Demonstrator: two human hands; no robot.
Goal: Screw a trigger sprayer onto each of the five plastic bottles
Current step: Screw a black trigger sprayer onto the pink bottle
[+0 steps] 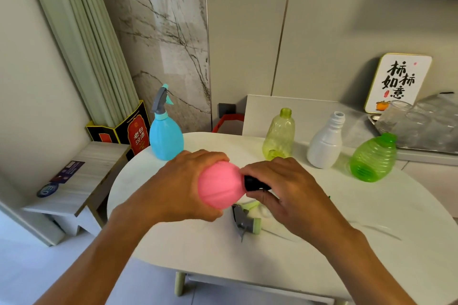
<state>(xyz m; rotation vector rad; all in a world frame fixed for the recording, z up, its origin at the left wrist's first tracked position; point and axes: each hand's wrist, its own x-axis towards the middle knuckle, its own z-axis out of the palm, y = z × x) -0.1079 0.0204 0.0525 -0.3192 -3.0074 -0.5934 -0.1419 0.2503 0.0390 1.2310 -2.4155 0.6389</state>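
Observation:
My left hand (181, 186) grips a pink bottle (219, 186) held sideways above the white table (322, 255). At the bottle's neck my right hand (280, 190) is closed around a black sprayer (252, 183), mostly hidden by the fingers. A grey and green trigger sprayer (245, 221) lies on the table below my hands. A blue bottle (166, 137) with a grey sprayer on top stands at the back left. A yellow-green bottle (278, 136), a white bottle (326, 142) and a green ribbed bottle (373, 158), all with bare necks, stand at the back right.
A thin clear dip tube (376, 228) lies on the table to the right. A sign with black characters (396, 83) and a tray of clear plastic cups (418, 124) sit on the counter behind. A low bench (81, 181) and a dark carton (131, 131) stand at the left.

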